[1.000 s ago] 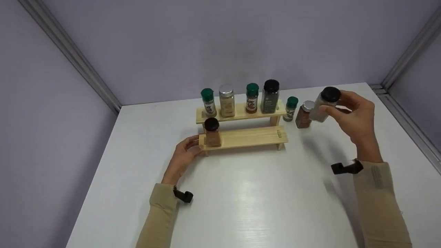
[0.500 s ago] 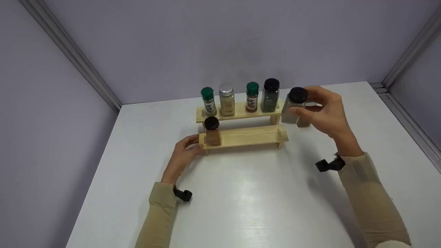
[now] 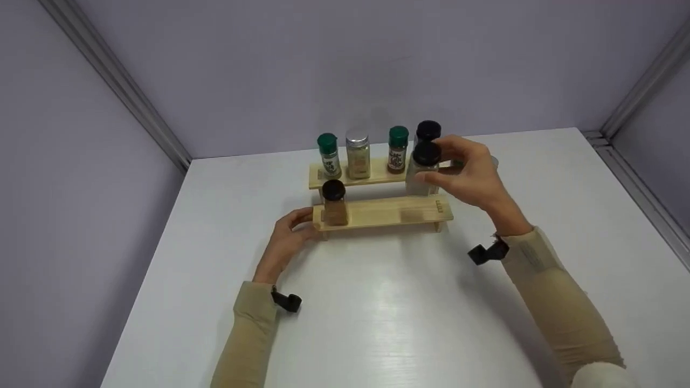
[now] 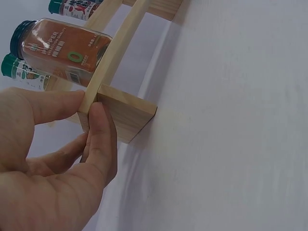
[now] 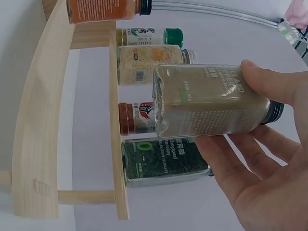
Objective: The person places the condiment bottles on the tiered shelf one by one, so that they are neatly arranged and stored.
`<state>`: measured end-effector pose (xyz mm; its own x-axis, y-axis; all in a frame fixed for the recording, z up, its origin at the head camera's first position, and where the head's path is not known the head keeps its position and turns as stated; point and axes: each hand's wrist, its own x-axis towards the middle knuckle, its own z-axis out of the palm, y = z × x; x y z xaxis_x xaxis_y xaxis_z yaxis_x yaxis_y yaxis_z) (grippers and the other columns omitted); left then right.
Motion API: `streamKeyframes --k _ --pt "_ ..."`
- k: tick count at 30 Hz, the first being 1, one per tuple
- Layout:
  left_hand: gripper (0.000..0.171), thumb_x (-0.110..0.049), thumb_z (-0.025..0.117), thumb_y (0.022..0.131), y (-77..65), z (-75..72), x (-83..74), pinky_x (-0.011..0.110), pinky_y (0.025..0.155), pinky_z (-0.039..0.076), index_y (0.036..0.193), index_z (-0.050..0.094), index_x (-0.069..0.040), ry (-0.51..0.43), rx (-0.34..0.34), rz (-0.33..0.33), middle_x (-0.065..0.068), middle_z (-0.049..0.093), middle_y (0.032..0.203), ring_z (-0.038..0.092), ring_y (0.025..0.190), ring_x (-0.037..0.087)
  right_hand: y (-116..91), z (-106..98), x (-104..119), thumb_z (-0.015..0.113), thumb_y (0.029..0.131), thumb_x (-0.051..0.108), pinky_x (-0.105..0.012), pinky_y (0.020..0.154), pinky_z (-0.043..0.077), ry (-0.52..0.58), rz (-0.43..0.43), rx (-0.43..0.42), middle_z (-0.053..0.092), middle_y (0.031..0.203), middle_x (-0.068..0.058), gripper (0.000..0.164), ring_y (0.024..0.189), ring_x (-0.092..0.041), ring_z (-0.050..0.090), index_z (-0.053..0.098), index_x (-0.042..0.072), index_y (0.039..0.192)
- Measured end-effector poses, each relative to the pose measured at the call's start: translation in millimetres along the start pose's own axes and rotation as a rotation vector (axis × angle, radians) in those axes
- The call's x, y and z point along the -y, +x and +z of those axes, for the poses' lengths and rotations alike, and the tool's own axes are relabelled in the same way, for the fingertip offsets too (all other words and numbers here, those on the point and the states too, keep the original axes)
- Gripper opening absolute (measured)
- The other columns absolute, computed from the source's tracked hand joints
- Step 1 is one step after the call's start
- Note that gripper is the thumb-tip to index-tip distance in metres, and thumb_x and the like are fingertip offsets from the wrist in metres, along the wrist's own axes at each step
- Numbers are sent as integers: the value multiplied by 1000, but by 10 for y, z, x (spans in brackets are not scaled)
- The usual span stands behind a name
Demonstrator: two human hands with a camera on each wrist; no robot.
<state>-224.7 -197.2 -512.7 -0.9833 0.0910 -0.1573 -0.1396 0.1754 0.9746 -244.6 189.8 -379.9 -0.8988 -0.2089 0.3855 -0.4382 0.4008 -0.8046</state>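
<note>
My right hand grips a square glass spice jar with a black lid and greyish-beige powder. It is held above the right part of the lower shelf of a two-tier wooden rack, apart from the wood. My left hand pinches the left end of that lower shelf between thumb and fingers, as the left wrist view shows. Close to those fingers, an orange-brown pepper jar with a black lid stands upright on the shelf.
On the upper shelf stand a green-capped jar, a silver-capped jar, another green-capped jar and a black-lidded jar of green herbs. Jars on the table right of the rack are mostly hidden behind my right hand. Walls border the white table.
My right hand has carried the beige-powder jar leftward, from right of the rack to over the lower shelf. My left hand keeps its hold on the shelf end.
</note>
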Motion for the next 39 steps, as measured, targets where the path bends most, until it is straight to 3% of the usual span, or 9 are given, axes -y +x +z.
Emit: streamKeyframes --k 4,12,21,25,33,39 --pt "54 -12 73 101 7 26 -8 40 105 55 152 56 -8 -6 5 14 16 56 150 61 134 33 38 104 -12 91 87 12 -15 85 59 14 18 29 74 120 -11 53 99 -13 70 70 5 136" --pt "52 -10 72 102 -19 21 -2 40 105 56 152 57 -7 -9 -1 12 16 57 149 61 134 34 91 403 -84 93 86 20 -22 84 59 16 12 67 76 114 -8 44 99 -21 73 75 10 126" --pt "51 -11 72 103 -31 0 28 40 107 56 151 57 -7 1 -12 12 16 58 149 59 138 34 101 715 -179 94 83 9 -40 93 64 105 7 107 77 112 -13 48 103 -29 76 73 4 126" --pt "52 -12 72 103 -29 9 24 41 106 56 152 56 -7 -6 -9 14 17 57 150 60 137 35 94 802 -214 94 82 9 -47 97 63 106 -1 108 77 114 -12 48 104 -29 76 74 5 126" --pt "55 -13 75 100 -32 47 20 44 109 55 152 57 -9 7 -11 6 15 58 148 59 138 34 58 922 -296 94 82 8 -49 99 63 115 11 131 76 117 -11 45 108 -27 73 74 7 123" --pt "54 -12 73 101 -49 55 27 47 111 54 152 56 -10 0 -4 15 15 58 148 58 139 35 32 1016 -323 91 81 -1 -58 100 60 166 31 150 75 119 -19 46 109 -37 72 73 1 123"
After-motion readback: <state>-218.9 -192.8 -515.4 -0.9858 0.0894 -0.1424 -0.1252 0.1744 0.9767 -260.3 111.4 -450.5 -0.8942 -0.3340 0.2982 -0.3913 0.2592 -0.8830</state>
